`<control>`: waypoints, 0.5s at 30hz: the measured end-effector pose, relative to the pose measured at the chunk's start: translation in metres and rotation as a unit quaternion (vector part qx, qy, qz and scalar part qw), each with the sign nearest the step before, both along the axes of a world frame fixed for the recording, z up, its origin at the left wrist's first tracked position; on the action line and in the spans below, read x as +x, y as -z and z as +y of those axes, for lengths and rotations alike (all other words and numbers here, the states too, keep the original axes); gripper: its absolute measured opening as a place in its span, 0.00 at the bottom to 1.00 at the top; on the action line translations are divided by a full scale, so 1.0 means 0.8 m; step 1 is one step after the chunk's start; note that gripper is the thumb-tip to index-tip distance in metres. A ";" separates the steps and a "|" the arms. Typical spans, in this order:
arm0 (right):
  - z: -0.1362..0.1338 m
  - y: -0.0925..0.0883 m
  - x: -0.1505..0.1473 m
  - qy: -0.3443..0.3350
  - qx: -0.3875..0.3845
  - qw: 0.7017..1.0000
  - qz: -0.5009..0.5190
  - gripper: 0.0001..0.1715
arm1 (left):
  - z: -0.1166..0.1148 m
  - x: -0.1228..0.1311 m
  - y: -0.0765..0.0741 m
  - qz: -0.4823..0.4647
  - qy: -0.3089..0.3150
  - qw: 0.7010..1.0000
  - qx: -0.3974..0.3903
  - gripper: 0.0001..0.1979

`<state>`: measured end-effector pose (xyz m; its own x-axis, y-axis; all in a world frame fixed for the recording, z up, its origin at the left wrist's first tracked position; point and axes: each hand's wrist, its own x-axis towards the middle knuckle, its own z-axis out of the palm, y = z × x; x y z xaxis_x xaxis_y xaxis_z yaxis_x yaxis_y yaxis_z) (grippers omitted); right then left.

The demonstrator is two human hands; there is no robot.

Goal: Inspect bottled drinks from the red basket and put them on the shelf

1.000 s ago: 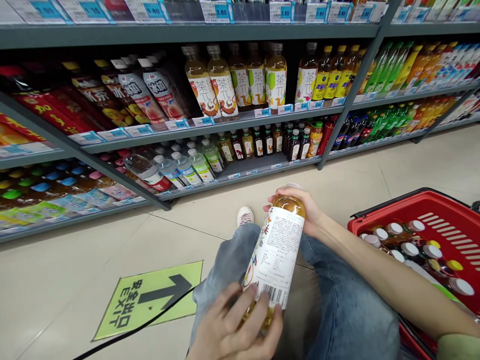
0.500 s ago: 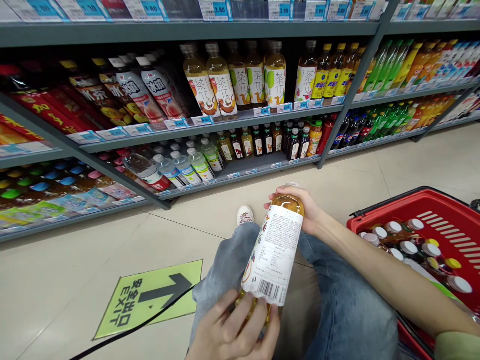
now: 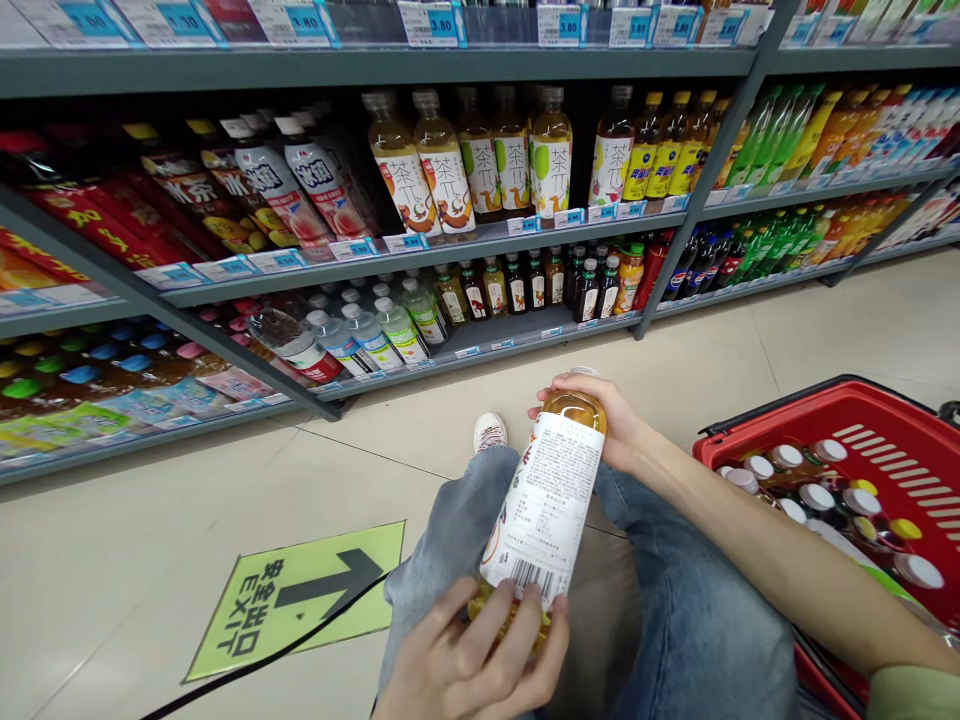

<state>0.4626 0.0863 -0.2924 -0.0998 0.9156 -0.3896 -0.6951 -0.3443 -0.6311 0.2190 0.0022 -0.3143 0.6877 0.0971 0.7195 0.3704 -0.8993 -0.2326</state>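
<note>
A bottle of amber tea (image 3: 544, 500) is tilted over my lap, its white label with small print and a barcode facing me. My right hand (image 3: 611, 420) is wrapped round its neck end, just below the pale cap. At the base, the bent fingers of my left hand (image 3: 480, 650) press against the bottle from the front; the thumb is hidden. To my right, a red shopping basket (image 3: 885, 440) holds several bottles (image 3: 817, 497) with white and yellow caps. Similar tea bottles (image 3: 551, 155) stand on the middle shelf in front of me.
Grey shelves (image 3: 480, 70) full of drinks run across the front, price tags along their edges. A green exit sign (image 3: 300, 595) lies on the tiled floor at left. A black cable (image 3: 300, 635) crosses it. My shoe (image 3: 490, 431) is below the shelf.
The bottle has shifted slightly left and tipped a little at its base. Both hands keep their places on it. The rest looks the same.
</note>
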 end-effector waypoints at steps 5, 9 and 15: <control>0.001 0.003 0.001 -0.005 0.012 1.000 0.000 0.09 | 0.000 -0.001 0.001 0.002 -0.001 1.000 -0.003 0.12; 0.001 0.005 0.002 -0.008 0.016 1.000 -0.003 0.10 | 0.000 -0.003 0.002 0.010 0.000 1.000 0.005 0.13; 0.000 0.003 0.002 -0.008 0.011 1.000 -0.005 0.08 | 0.001 0.002 -0.010 0.020 -0.005 1.000 0.006 0.14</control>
<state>0.4643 0.0862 -0.2950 -0.1106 0.9220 -0.3710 -0.6834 -0.3417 -0.6452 0.2209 0.0031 -0.3065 0.7151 0.0969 0.6923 0.3703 -0.8925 -0.2575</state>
